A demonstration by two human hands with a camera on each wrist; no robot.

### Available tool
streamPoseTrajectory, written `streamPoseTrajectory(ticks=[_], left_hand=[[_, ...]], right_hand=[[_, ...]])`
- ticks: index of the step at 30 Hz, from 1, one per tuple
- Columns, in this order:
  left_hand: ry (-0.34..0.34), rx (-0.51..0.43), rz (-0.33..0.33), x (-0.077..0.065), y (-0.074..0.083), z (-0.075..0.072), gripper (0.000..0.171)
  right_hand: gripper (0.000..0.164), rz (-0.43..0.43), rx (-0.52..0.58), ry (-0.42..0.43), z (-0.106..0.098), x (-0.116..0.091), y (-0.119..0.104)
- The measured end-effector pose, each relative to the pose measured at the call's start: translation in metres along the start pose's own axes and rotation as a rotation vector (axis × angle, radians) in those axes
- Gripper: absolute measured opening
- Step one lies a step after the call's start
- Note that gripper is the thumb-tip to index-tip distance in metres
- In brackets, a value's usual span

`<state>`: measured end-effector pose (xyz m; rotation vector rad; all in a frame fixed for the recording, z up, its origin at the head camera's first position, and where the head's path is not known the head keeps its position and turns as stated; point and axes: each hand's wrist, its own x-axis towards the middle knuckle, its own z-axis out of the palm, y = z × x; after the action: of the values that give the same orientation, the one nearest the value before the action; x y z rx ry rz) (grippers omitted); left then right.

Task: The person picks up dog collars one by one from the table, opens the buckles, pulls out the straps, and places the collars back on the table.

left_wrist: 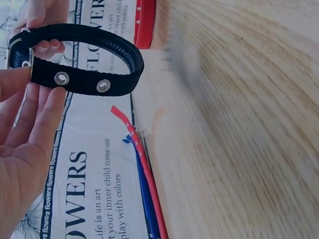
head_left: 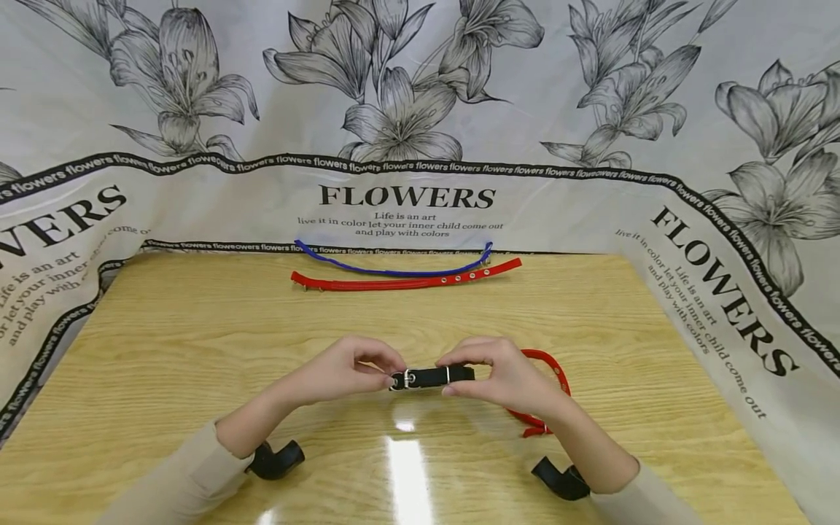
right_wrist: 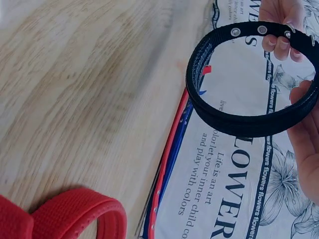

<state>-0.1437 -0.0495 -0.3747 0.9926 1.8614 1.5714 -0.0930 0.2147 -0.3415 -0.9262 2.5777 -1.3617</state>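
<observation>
A black collar (head_left: 429,377) with a metal buckle is closed into a loop and held above the table between both hands. My left hand (head_left: 341,372) pinches it at the buckle end with thumb and fingers. On the other side, my right hand (head_left: 508,375) pinches the strap by the metal keeper. Metal-rimmed eyelets show along the black collar (left_wrist: 82,82) in the left wrist view. From the right wrist, the collar (right_wrist: 244,124) appears as a wide, round loop.
A red collar (head_left: 545,356) lies looped beside my right hand, partly hidden by it. Further back, a straight red collar (head_left: 394,284) and a blue collar (head_left: 387,272) lie side by side near a flower-printed cloth (head_left: 407,211). Black curved pieces (head_left: 278,461) show by both wrists.
</observation>
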Motion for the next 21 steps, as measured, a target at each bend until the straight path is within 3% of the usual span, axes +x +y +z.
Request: streamPoseTrajectory(ticks=[10, 15, 18, 21], left_hand=[[0.072, 0.007, -0.023, -0.006, 0.007, -0.003, 0.021], [0.182, 0.062, 0.005, -0.004, 0.013, 0.004, 0.022], [0.277, 0.153, 0.066, -0.003, 0.018, 0.012, 0.021], [0.35, 0.341, 0.191, -0.003, 0.021, 0.018, 0.022]], right_hand=[[0.026, 0.016, 0.003, 0.092, 0.008, 0.005, -0.007], [0.025, 0.013, -0.014, 0.132, 0.01, 0.009, -0.009], [0.024, 0.004, -0.007, 0.153, 0.012, 0.013, -0.009], [0.023, 0.011, 0.0, 0.166, 0.015, 0.016, -0.01]])
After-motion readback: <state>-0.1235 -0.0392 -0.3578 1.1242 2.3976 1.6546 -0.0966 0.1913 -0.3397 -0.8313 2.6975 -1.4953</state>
